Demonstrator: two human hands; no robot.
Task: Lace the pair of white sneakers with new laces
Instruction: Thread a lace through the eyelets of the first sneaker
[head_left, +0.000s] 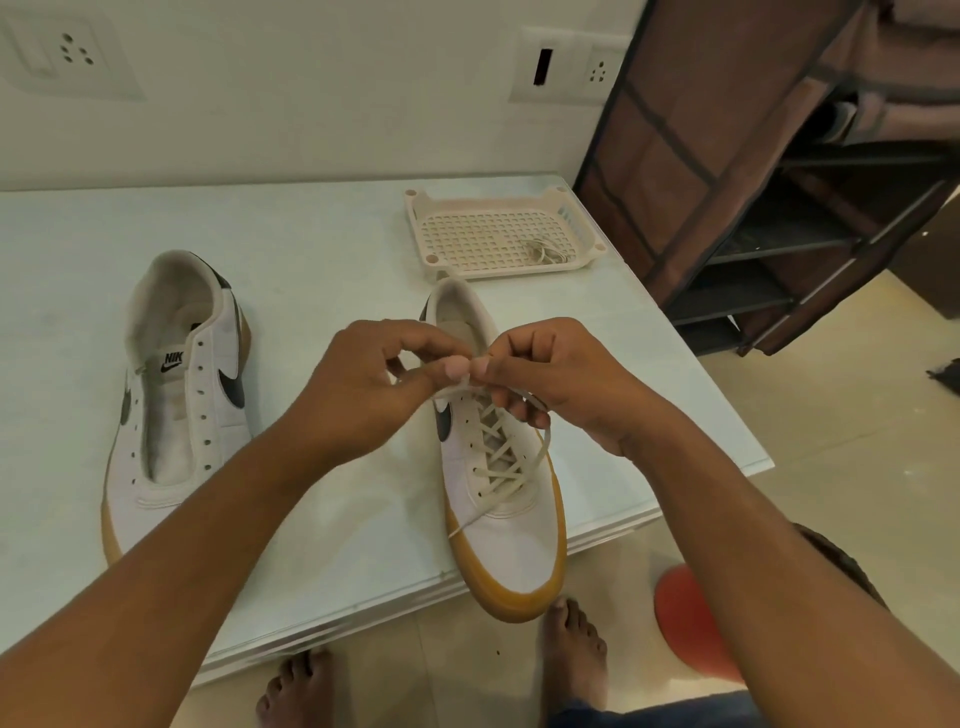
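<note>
Laced sneaker sits at the bench's front edge, toward the right corner, with its gum toe overhanging the edge. The lace is crossed through the lower eyelets; the top rows are hidden behind the hands. Left hand and right hand meet over the tongue, thumb tips nearly touching, and both pinch the lace between thumb and forefinger. Can't tell if that's a knot or a loop, because the fingers cover it. One strand curves round under the right hand's lower fingers, and one loose end trails across the toe cap.

Unlaced sneaker is toward the bench's left side, well apart from the laced one. Its eyelets are bare, its tongue logo is partly cut off by the collar, and its toe is partly hidden by the left forearm.

Tray sits near the far right corner, just behind the laced sneaker's heel. It holds a small pale bundle, likely a second lace, though it's too small to confirm.

Off the bench there's a dark rack on the right, cut off by the picture's edge. A red object on the floor is mostly hidden by the right forearm. Bare feet show below the front edge.
</note>
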